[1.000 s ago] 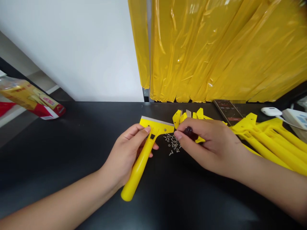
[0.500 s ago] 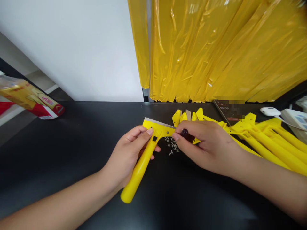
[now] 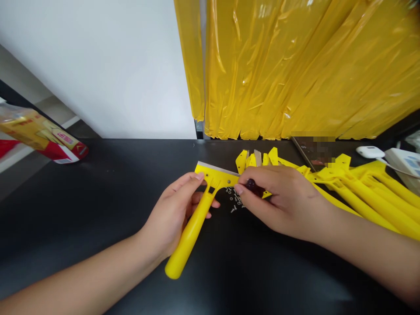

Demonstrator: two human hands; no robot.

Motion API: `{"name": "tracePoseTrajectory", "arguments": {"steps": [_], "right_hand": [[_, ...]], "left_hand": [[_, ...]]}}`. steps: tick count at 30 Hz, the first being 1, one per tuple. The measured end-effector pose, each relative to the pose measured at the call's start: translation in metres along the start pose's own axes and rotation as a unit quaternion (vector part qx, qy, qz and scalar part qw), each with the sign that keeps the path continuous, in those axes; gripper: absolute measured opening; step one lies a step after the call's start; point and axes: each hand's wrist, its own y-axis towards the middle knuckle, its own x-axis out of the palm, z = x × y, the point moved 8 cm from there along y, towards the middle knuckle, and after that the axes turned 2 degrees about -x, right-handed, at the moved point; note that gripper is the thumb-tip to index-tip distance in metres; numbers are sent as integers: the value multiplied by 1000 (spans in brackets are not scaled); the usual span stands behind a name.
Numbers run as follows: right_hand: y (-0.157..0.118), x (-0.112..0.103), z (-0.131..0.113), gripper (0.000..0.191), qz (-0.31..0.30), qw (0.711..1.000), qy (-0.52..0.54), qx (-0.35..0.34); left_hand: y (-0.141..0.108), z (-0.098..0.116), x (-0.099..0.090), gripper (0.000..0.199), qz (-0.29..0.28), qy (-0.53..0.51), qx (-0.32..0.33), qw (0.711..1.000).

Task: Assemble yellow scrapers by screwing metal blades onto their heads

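Observation:
My left hand (image 3: 179, 201) is closed around the neck of a yellow scraper (image 3: 190, 236), its thumb at the left end of the head. A metal blade strip (image 3: 218, 168) runs along the head's top edge. One hole on the left is bare; a screw head (image 3: 229, 181) sits on the right. My right hand (image 3: 278, 197) is closed, thumb and index fingertip at the head's right end. Within its curled fingers is a dark red rounded handle (image 3: 251, 184), apparently a screwdriver's; its shaft is hidden. Small loose screws and nuts (image 3: 234, 203) lie on the black table below.
Several yellow scraper handles (image 3: 370, 188) lie at the right, partly behind my right arm. More yellow heads (image 3: 243, 161) lie behind my right hand. A phone (image 3: 308, 153), a white earbud case (image 3: 370, 152) and a white box (image 3: 405, 162) are farther back. A bottle (image 3: 42, 135) leans at left.
My left thumb has slid slightly left, baring more of the scraper head around its left hole. The right hand and dark handle have shifted slightly left.

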Motion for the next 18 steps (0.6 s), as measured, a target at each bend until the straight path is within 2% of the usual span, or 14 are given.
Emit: {"name": "tracePoseTrajectory", "arguments": {"steps": [8, 18], "right_hand": [[1, 2, 1, 18, -5, 1000, -11, 4], [1, -19, -6, 16, 21, 999, -26, 8]], "left_hand": [[-1, -2, -1, 26, -1, 0, -7, 1000], [-3, -1, 3, 24, 3, 19, -19, 1000]]}}
